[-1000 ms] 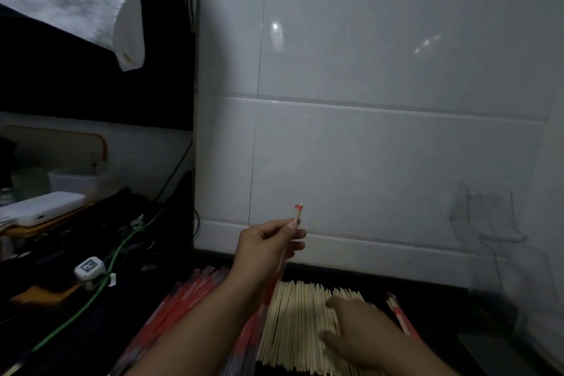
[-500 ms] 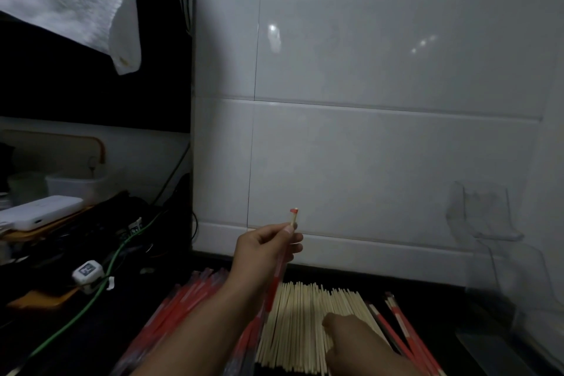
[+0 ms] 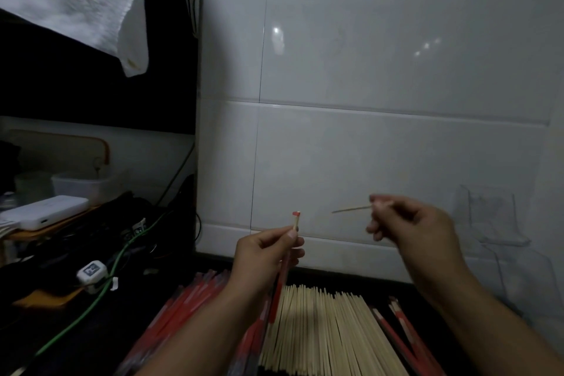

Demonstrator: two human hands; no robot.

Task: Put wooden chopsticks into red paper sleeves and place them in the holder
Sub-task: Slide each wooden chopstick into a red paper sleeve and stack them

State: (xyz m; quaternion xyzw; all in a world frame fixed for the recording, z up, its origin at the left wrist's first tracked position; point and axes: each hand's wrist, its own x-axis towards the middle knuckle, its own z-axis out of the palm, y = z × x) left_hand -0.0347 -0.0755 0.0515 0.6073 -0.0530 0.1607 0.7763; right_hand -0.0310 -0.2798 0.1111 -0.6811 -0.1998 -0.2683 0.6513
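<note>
Right hand (image 3: 418, 223) has lifted a chopstick (image 3: 351, 209) off the pile.

Dark bench (image 3: 143, 342) is being seen against the white tiled wall. Lying directly on it: bare wooden chopsticks (image 3: 329, 333) in a flat row at centre, a red sleeve pile (image 3: 195, 305) touching its left edge, a few sleeved pairs (image 3: 403, 333) just right. A green cable (image 3: 91, 305) and a small white plug (image 3: 91, 272) are lying further left.

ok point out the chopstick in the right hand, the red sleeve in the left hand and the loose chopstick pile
chopstick (image 3: 351, 209), head view, mid shaft
red sleeve (image 3: 281, 279), head view, part below the left hand
loose chopstick pile (image 3: 323, 333), head view, middle of the pile
</note>
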